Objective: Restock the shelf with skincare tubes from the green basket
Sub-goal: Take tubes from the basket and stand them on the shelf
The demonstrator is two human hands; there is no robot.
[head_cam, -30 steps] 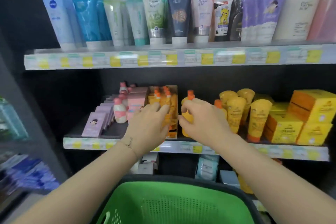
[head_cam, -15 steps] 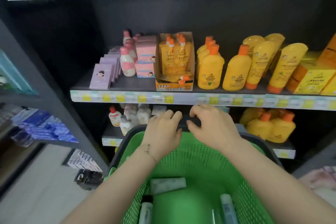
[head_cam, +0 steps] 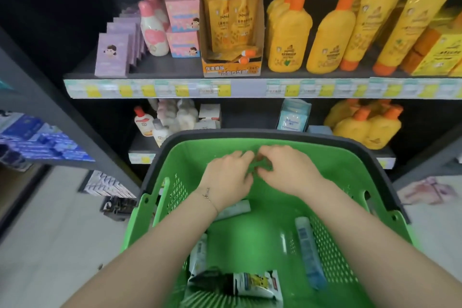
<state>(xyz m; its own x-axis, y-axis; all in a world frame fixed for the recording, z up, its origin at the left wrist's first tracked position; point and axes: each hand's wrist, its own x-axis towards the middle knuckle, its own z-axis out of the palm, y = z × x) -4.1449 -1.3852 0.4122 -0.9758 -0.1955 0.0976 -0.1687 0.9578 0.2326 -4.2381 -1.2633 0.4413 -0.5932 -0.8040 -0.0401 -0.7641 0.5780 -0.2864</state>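
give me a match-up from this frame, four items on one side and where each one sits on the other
Items
1. blue-striped tube
2. purple boxes
3. yellow pouches
4. pale tube

Places
a. left end of the shelf
b. partly hidden under the wrist of the left hand
c. along the right wall of the green basket
d. standing in the cardboard display box

Pairs: 1-c, 2-a, 3-d, 4-b
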